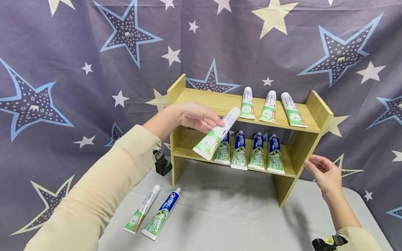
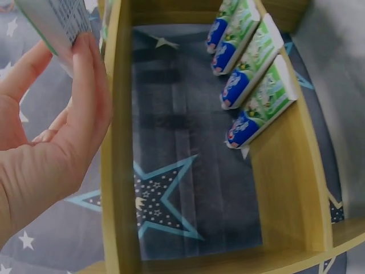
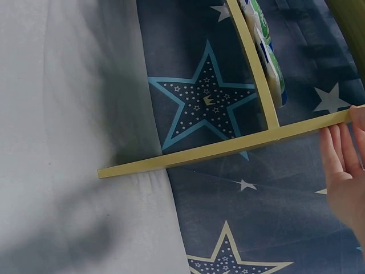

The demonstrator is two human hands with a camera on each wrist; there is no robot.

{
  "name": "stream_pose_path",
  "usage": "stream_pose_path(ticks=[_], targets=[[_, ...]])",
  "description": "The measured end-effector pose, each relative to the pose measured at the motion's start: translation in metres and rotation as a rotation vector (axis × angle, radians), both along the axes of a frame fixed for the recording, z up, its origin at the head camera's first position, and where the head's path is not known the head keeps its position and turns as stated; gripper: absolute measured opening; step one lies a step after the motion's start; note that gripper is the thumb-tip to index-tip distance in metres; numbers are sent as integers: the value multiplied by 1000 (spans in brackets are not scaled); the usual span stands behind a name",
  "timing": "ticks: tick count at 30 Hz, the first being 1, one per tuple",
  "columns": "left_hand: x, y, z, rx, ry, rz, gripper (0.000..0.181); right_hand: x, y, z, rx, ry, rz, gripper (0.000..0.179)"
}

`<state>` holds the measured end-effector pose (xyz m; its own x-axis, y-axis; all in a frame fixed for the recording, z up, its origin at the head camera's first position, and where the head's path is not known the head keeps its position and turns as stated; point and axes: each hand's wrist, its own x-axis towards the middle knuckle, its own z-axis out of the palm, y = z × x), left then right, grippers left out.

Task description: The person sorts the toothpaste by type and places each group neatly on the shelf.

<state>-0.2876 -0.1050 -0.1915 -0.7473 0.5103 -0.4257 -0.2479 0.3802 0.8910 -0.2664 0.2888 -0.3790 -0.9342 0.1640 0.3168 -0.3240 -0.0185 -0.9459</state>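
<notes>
My left hand (image 1: pixel 200 117) pinches a white and green toothpaste tube (image 1: pixel 216 135), tilted in front of the upper board of a two-tier wooden shelf (image 1: pixel 207 100). In the left wrist view, the fingers (image 2: pixel 85 85) press along the tube's side (image 2: pixel 54 25). At the shelf's right side panel (image 3: pixel 228 145), my right hand (image 1: pixel 326 173) grips the edge between thumb and fingers. Several white and green tubes (image 1: pixel 269 106) lie on the upper board's right half. On the lower board rest several blue and green toothpaste tubes (image 1: pixel 257 150), one partly hidden behind the held tube.
On the grey-covered table (image 1: pixel 219 227), left of the shelf's front, lie a white and green tube (image 1: pixel 142 210) and a blue and green tube (image 1: pixel 162 214), side by side. A star-patterned curtain (image 1: pixel 59 93) hangs behind the shelf.
</notes>
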Motion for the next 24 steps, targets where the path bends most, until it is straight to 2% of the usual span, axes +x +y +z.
stream_pose_path(ticks=[3,8,10,14,16,19,21,24], targets=[[-5,2,5,27,5,72,6,1,-1,1,-3,1,3,26],[-15,7,12,61,11,157,6,1,-1,2,-7,-4,3,26],[-21,9,16,90,-6,225,8,1,-1,1,-7,-7,5,26],[-34,17,23,154,-68,395,31,-1,-1,1,-14,-9,11,26],[-41,22,26,161,-81,455,38,-1,-1,0,-17,-7,12,27],[-51,28,29,151,-75,493,39,-2,-1,0,-39,-2,19,28],[-58,33,32,116,-65,495,31,-2,0,0,-42,-2,21,28],[-67,38,36,90,-89,497,17,-2,0,-1,-45,2,29,28]])
